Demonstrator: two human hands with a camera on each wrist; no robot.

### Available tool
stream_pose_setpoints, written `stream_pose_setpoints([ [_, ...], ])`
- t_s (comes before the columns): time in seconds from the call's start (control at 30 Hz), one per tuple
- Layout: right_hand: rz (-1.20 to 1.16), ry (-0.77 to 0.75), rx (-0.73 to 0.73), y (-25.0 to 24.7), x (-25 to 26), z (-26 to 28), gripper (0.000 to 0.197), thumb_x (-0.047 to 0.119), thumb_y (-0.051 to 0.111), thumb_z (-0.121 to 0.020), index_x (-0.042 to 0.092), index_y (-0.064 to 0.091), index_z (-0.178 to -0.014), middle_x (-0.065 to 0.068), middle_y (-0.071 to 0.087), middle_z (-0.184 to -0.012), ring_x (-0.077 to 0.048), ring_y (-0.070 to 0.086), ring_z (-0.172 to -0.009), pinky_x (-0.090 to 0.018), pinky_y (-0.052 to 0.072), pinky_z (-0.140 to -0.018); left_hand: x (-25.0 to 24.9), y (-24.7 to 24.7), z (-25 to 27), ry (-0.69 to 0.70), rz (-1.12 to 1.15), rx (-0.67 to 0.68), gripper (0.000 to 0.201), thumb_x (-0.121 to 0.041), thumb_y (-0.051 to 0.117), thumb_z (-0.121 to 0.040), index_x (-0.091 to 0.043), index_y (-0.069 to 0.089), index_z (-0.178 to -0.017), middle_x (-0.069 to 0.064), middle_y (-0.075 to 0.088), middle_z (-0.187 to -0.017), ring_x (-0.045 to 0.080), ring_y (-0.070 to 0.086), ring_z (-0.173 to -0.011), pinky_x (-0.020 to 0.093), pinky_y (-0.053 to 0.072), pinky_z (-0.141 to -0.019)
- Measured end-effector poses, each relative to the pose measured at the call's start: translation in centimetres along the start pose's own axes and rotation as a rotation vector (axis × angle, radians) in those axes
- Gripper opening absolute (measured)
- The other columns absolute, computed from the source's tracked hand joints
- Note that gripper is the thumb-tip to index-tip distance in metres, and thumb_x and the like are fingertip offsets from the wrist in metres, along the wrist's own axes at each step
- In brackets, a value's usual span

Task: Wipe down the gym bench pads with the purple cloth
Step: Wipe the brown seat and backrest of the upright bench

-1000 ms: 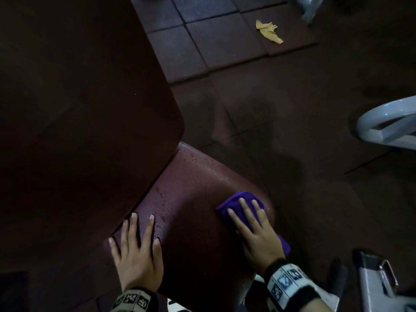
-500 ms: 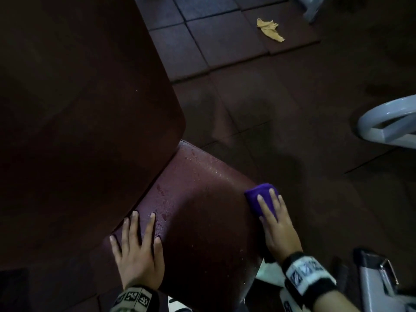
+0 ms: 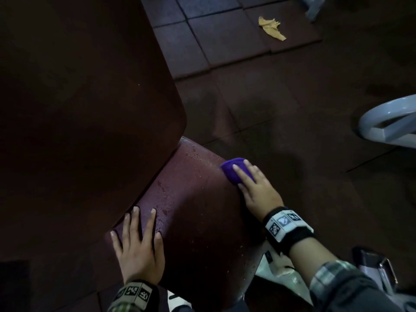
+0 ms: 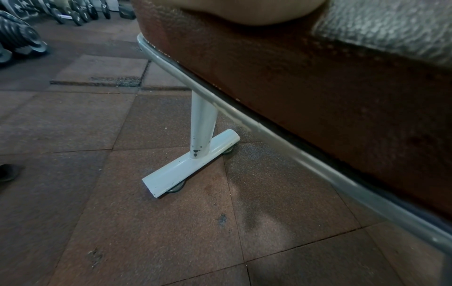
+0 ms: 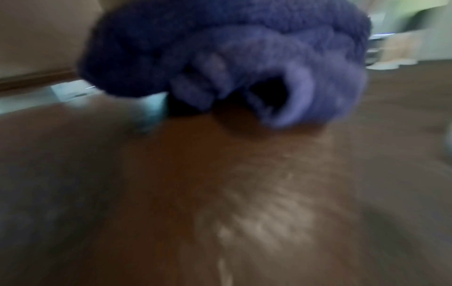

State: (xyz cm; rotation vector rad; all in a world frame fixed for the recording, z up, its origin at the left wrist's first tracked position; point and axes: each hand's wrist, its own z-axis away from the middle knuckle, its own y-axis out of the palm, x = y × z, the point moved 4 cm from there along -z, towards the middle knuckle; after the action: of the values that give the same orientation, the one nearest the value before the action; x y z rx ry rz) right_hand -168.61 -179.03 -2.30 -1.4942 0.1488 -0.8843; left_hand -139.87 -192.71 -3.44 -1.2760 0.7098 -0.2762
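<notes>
While the right hand [image 3: 258,190] presses the purple cloth [image 3: 235,171] against the right edge of the seat pad [image 3: 198,212], its fingers lie straight and close together on top of the bunched fabric, which wraps over the pad's rim; the left hand [image 3: 139,246] rests flat on the pad's near left corner, fingers straight and slightly spread, holding nothing. Droplets glisten across the middle and far part of the seat pad, so by my reckoning the wiping is only partly done; the big back pad [image 3: 78,109] rising to the left sits in deep shadow and I cannot tell whether it is wet or dry.

What could go wrong from here: the cloth is riding the very rim, so a stroke carried too far outward could slide it off onto the floor tiles [image 3: 258,113]; nothing pinches it, only flat pressure. The fabric is balled up (the right wrist view shows it [image 5: 220,58] rolled in thick folds, though blurred), which means little of it touches the pad and streaks may be left. A yellow rag [image 3: 271,28] lies on the floor well apart from the bench; grey metal frames [image 3: 387,122] stand nearby.
</notes>
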Motion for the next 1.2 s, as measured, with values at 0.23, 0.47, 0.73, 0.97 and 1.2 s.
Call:
stream_pose_setpoints([
  [0.23, -0.096, 0.182, -0.109, 0.5, -1.9, 8.1, 0.054, 0.04, 0.028, -0.092, 0.036, 0.018, -0.145, -0.011, 0.016, -0.154, -0.028, 0.022, -0.14, -0.042, 0.026, -0.11, 1.0, 0.1, -0.6, -0.091, 0.059, -0.044, 0.057, -0.044, 0.03, -0.092, -0.026, 0.035, -0.146, 0.009, 0.028, -0.154, 0.026, 0.023, -0.142, 0.053, 0.004, -0.117],
  [0.47, -0.129, 0.304, -0.08, 0.5, -2.4, 7.0, 0.053, 0.033, 0.033, -0.095, 0.029, 0.021, -0.146, -0.009, 0.013, -0.155, -0.026, 0.019, -0.141, -0.041, 0.024, -0.113, 0.7, -0.6, -1.5, -0.252, 0.058, -0.147, 0.062, -0.04, 0.033, -0.087, -0.017, 0.04, -0.144, 0.025, 0.042, -0.139, 0.038, 0.031, -0.133, 0.057, 0.018, -0.112],
  [0.73, 0.03, 0.212, 0.279, -0.5, 2.7, -6.3, 0.05, 0.023, 0.036, -0.099, 0.024, 0.023, -0.147, -0.007, 0.019, -0.155, -0.026, 0.028, -0.138, -0.03, 0.02, -0.111, 0.6, -0.5, -1.4, -0.264, 0.055, -0.179, 0.061, -0.039, 0.035, -0.085, -0.019, 0.042, -0.143, 0.024, 0.044, -0.136, 0.04, 0.037, -0.126, 0.058, 0.022, -0.111],
  [0.97, 0.282, -0.391, 0.314, 3.5, 9.6, -5.2, 0.065, 0.015, 0.03, -0.082, 0.021, 0.026, -0.146, -0.015, 0.022, -0.153, -0.036, 0.024, -0.139, -0.055, 0.024, -0.11, 0.7, -0.3, -1.3, -0.264, 0.046, -0.184, 0.061, -0.039, 0.036, -0.085, -0.019, 0.044, -0.142, 0.025, 0.046, -0.132, 0.038, 0.037, -0.124, 0.057, 0.023, -0.109],
  [1.2, 0.126, -0.475, 0.146, 0.1, 3.7, 0.2, 0.075, 0.003, 0.05, -0.078, 0.032, 0.028, -0.144, -0.008, 0.025, -0.152, -0.035, 0.026, -0.138, -0.044, 0.025, -0.113, 0.6, -0.4, -1.2, -0.25, 0.035, -0.176, 0.059, -0.038, 0.035, -0.088, -0.02, 0.041, -0.143, 0.025, 0.047, -0.13, 0.04, 0.04, -0.123, 0.055, 0.022, -0.11],
])
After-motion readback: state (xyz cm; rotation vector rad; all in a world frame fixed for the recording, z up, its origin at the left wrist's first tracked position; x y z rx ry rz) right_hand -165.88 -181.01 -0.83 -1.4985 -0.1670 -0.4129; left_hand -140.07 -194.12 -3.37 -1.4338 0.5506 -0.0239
